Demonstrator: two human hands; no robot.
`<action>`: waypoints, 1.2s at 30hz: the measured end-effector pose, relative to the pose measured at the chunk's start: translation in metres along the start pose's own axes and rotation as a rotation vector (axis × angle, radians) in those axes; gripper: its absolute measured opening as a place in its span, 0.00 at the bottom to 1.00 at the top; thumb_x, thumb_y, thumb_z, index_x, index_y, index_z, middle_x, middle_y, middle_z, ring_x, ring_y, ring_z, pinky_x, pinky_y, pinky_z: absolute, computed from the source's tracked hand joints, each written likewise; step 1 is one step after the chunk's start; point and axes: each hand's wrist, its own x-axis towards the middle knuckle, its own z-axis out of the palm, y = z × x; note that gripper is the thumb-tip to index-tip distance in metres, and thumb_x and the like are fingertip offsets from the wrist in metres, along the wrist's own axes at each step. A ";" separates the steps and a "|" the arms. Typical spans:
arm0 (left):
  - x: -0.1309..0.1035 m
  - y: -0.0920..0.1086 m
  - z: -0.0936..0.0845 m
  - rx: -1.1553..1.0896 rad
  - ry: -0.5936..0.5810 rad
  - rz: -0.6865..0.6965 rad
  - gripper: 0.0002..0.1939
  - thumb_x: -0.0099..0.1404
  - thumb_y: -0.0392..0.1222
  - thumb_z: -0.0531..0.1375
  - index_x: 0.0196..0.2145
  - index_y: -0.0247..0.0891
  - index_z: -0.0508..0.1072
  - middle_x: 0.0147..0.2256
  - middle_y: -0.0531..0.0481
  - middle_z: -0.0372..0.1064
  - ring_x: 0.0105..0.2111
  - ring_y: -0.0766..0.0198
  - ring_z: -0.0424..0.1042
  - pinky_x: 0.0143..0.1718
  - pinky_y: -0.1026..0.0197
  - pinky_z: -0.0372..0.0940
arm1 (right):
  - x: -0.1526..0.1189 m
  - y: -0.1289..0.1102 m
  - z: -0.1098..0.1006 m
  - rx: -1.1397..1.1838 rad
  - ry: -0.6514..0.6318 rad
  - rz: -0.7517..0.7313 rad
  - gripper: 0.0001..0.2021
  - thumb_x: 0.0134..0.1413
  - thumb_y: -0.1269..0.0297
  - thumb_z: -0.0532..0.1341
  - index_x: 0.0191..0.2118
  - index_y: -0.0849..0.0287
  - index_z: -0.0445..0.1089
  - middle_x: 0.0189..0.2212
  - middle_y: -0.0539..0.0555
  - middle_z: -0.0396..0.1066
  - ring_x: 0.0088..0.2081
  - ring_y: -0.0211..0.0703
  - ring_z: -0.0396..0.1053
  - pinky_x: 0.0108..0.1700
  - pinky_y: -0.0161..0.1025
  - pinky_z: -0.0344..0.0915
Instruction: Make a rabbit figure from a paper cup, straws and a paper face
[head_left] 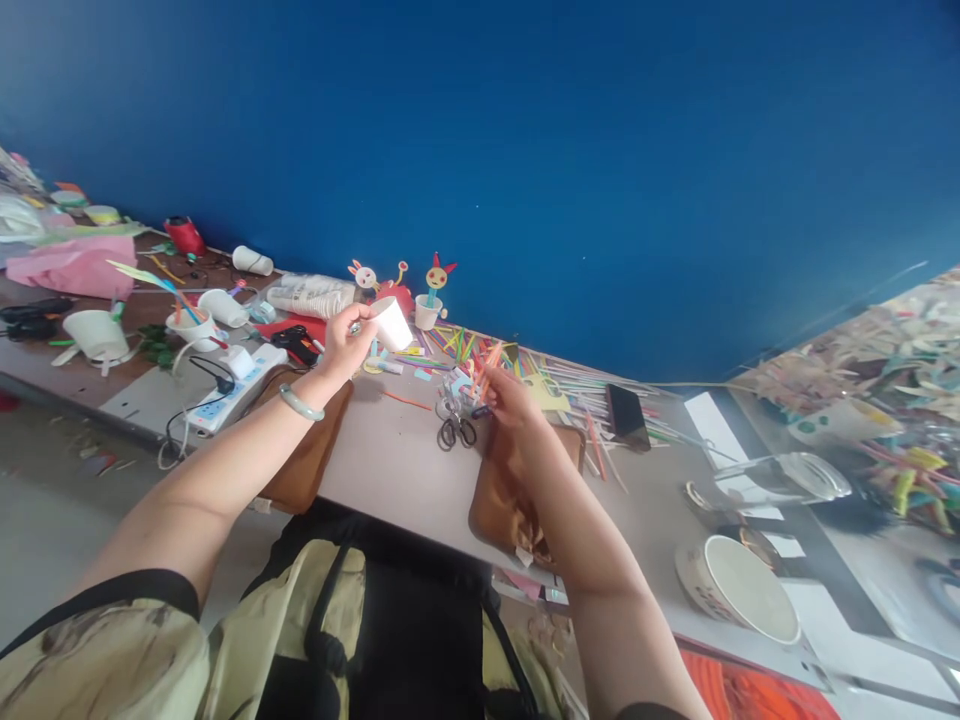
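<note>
My left hand (349, 338) grips a white paper cup (393, 326) by its rim, raised and tilted above the table. My right hand (508, 396) is closed, its fingertips pinched among orange and pink strips (491, 358); what they hold I cannot make out. Black-handled scissors (456, 432) lie on the table just left of it. Behind my hands stands a cup (428, 312) with a red-eared paper figure (437, 275) rising from it. Left of that are a white rabbit-like figure (365, 275) and a sleeve of stacked cups (313, 296).
A white power strip (234, 390) with cables lies at the left. Colored sticks (577, 375), a dark phone (628, 417) and a white bowl (739, 590) are at the right. Brown pads (501, 490) lie along the front edge; a blue wall (570, 180) rises behind.
</note>
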 end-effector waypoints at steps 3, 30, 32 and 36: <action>-0.008 -0.002 0.012 0.036 -0.070 0.125 0.02 0.58 0.35 0.58 0.30 0.38 0.71 0.32 0.51 0.70 0.36 0.62 0.72 0.42 0.59 0.68 | 0.004 -0.007 -0.004 0.167 0.038 -0.003 0.23 0.45 0.47 0.71 0.25 0.56 0.60 0.14 0.40 0.56 0.15 0.27 0.51 0.16 0.27 0.50; -0.064 -0.037 0.066 0.178 -0.761 0.257 0.07 0.57 0.37 0.63 0.36 0.39 0.71 0.51 0.42 0.67 0.52 0.50 0.68 0.54 0.49 0.66 | 0.026 -0.025 0.029 0.078 0.109 -0.343 0.10 0.48 0.58 0.70 0.32 0.57 0.71 0.20 0.45 0.69 0.20 0.33 0.63 0.23 0.33 0.59; -0.067 -0.039 0.069 0.190 -0.739 0.233 0.08 0.56 0.37 0.64 0.34 0.39 0.70 0.49 0.42 0.68 0.51 0.49 0.68 0.54 0.48 0.66 | 0.024 -0.026 0.028 0.056 0.107 -0.353 0.10 0.49 0.57 0.69 0.31 0.57 0.71 0.20 0.45 0.68 0.20 0.33 0.63 0.24 0.34 0.59; -0.072 -0.043 0.073 0.145 -0.643 0.152 0.09 0.57 0.41 0.65 0.32 0.41 0.67 0.41 0.44 0.69 0.46 0.49 0.71 0.48 0.48 0.69 | 0.017 -0.033 0.030 0.024 0.104 -0.365 0.10 0.50 0.57 0.69 0.31 0.56 0.71 0.20 0.46 0.68 0.22 0.35 0.65 0.26 0.35 0.64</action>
